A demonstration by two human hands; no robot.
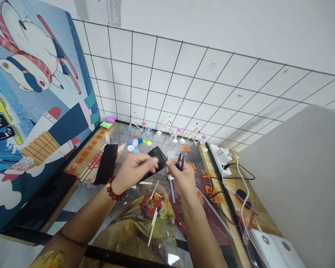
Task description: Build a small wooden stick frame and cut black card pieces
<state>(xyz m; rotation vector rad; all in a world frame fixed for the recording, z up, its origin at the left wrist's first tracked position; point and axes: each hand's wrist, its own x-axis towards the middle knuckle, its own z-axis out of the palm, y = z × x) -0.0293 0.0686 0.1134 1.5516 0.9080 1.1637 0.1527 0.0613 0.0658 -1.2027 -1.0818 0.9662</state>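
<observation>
My left hand (136, 167), a beaded bracelet at its wrist, is held over the glass table with fingers curled together. Whatever it may hold is hidden and slightly blurred. Behind its fingers is a black sheet (158, 153), whose right corner reaches close to my right fingertips. My right hand (184, 178) keeps blue-handled scissors (181, 163) in its fingers, blades pointing up and away. Its thumb and forefinger are also pinched at the sheet's edge; whether they grip it I cannot tell. Below the hands lie cut wooden sticks (153, 223) and a translucent glue stick (172, 190).
Three stick figures with caps (139, 124) stand along the tiled wall. Loose bottle caps (135, 142) lie before them. At left are a black strip (106, 163) and wrapped chopsticks (89, 165). A power strip (222, 158) and cables (244, 178) occupy the right edge.
</observation>
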